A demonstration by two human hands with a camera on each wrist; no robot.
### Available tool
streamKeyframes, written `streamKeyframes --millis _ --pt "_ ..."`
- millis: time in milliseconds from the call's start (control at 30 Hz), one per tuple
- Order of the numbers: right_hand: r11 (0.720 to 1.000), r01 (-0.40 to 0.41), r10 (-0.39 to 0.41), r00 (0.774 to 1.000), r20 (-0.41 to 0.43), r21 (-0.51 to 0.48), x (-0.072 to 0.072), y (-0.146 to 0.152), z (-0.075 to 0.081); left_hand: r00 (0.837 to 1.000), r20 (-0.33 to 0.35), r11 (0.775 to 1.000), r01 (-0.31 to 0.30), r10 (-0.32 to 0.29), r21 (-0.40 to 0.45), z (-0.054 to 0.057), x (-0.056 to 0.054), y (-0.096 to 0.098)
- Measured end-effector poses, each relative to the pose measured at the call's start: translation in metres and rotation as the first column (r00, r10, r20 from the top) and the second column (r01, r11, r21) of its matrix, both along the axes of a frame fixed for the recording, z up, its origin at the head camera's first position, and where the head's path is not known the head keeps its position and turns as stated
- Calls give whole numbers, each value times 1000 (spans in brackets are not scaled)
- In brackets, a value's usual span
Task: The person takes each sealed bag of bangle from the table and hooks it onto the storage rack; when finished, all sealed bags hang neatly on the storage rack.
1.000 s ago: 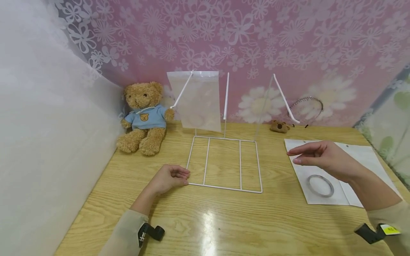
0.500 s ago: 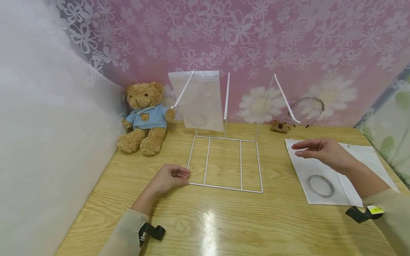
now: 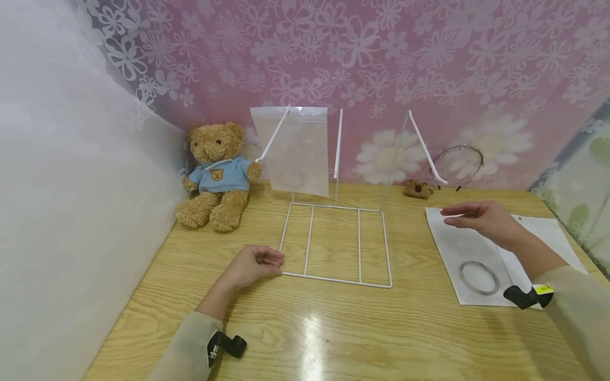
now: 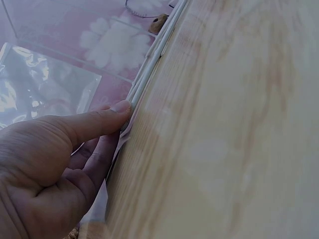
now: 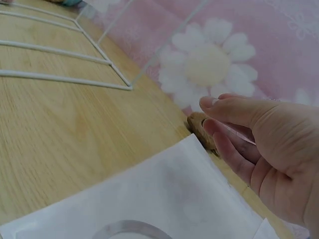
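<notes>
My left hand (image 3: pixel 252 264) pinches the front left corner of a white wire display rack (image 3: pixel 348 280) between thumb and fingers. In the left wrist view the thumb (image 4: pixel 119 107) lies on the wire. The rack's base is flat on the table, and three hooks stick out at its top. A clear plastic bag (image 3: pixel 305 143) hangs from the left hook (image 3: pixel 274 132). At the right, my right hand (image 3: pixel 486 219) hovers over a white plastic bag (image 3: pixel 457 248) lying flat, with a grey ring shape (image 3: pixel 478 278) showing on it. Nothing lies between the right thumb and fingers (image 5: pixel 234 109).
A teddy bear (image 3: pixel 216 174) in a blue top sits left of the rack. Behind the right bag are a small brown bear-head item (image 3: pixel 418 189) and a dark wavy headband (image 3: pixel 457 151) against the flowered curtain. More white bag (image 3: pixel 548 233) lies under the right forearm.
My right hand has shifted slightly away from me and to the right over the bag, its forearm swinging inward. The left hand keeps its grip on the rack.
</notes>
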State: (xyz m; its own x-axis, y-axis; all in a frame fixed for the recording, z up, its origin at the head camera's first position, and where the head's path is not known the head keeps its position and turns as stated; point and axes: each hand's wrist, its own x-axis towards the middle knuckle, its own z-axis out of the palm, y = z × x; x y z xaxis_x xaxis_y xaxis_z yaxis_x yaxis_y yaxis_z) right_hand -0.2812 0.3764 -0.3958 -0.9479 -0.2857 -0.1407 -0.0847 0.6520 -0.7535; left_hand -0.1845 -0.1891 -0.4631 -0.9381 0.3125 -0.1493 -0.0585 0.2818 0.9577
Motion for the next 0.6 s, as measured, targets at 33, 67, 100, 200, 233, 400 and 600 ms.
streamKeyframes --millis 33,67,100,200,233,400,600 --pt "1000 1 -1 1000 -1 3 -2 0 -1 1000 1 1000 0 0 1 1 0 0" --pt "1000 2 -2 1000 -3 7 -4 0 -2 1000 2 1000 -1 1 0 1 0 0" --pt "1000 4 -3 1000 -5 15 -6 0 -3 1000 0 1000 2 -2 -2 1 0 -1" --pt "999 9 -8 1000 -14 46 -13 -1 -6 1000 -3 1000 0 0 -15 0 0 -3" --pt "998 18 -17 1000 -16 64 -16 -1 -8 1000 -6 1000 1 -1 -18 0 -1 -4" --pt "992 34 -32 999 -20 124 -28 3 -17 1000 -13 1000 5 -5 -5 0 -1 -5" --pt "988 77 -78 997 3 131 -34 14 -24 1000 -5 1000 12 -12 6 0 -1 -1"
